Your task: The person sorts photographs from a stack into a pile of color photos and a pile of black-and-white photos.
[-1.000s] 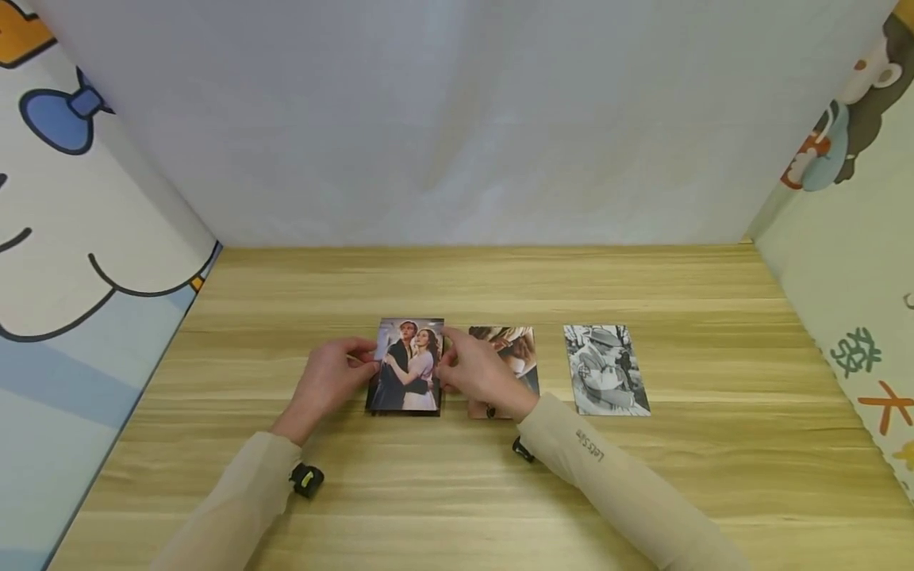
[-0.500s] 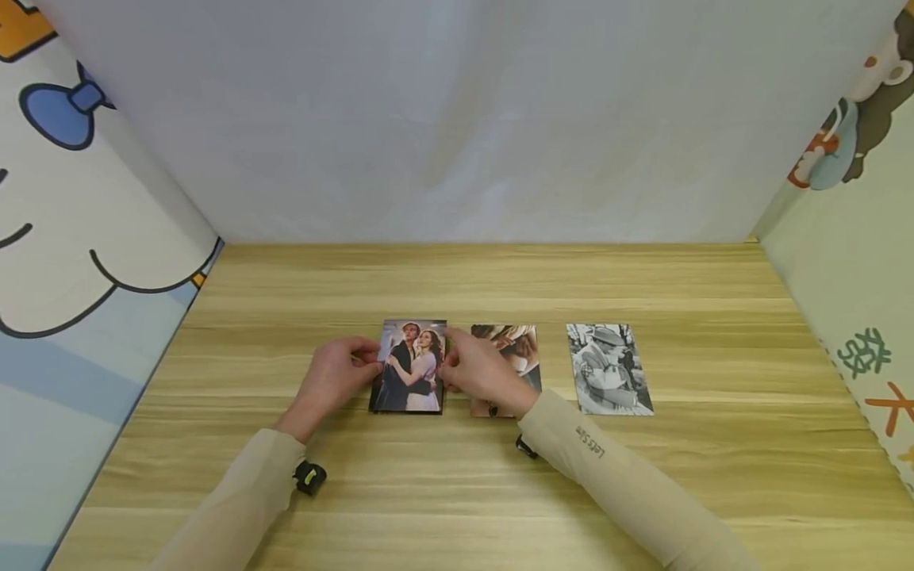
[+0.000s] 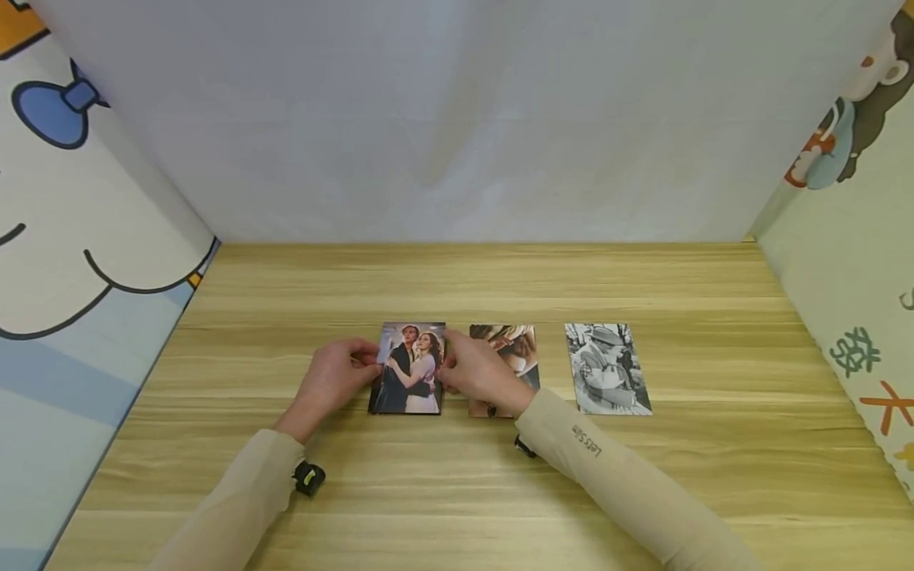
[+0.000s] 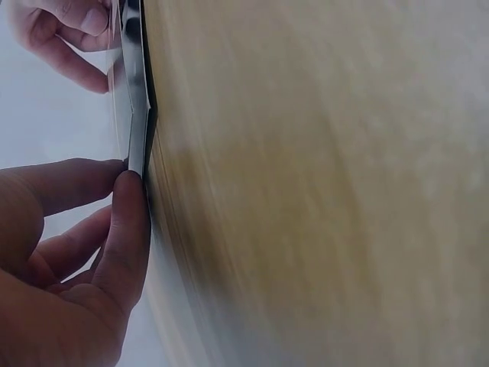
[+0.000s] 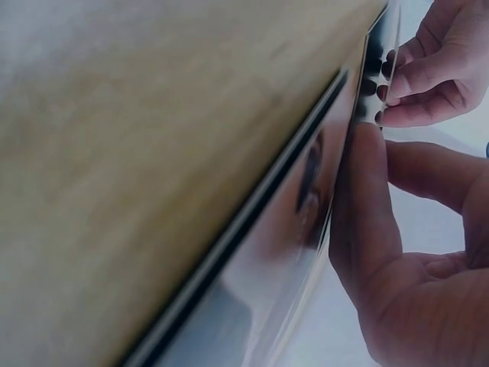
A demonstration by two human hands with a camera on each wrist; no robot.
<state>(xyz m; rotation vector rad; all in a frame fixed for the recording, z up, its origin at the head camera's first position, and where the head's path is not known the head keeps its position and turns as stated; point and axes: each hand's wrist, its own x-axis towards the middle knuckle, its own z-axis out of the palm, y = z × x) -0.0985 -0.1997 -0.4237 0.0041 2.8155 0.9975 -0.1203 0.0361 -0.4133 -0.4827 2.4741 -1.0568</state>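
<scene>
A colour photo card (image 3: 407, 373) of an embracing couple lies flat at the left of a row of three spots on the table. My left hand (image 3: 336, 377) pinches its left edge between thumb and fingers. From the other side, my right hand (image 3: 474, 369) holds the right edge with thumb and fingertips. Thin dark borders of a layer beneath show along the card's left and bottom edges. In the left wrist view the card's edge (image 4: 137, 141) sits at the fingertips, close over the wood. A brown-toned photo card (image 3: 524, 349) is partly covered by my right hand and wrist.
A black-and-white photo card (image 3: 610, 369) lies at the right end of the row. The wood-grain table (image 3: 457, 492) meets a pale back wall (image 3: 457, 159). Cartoon-printed panels (image 3: 78, 214) stand at both sides.
The couple's card has come down slightly toward me, and the dark strip under its bottom edge has narrowed. Both hands keep their places at its sides.
</scene>
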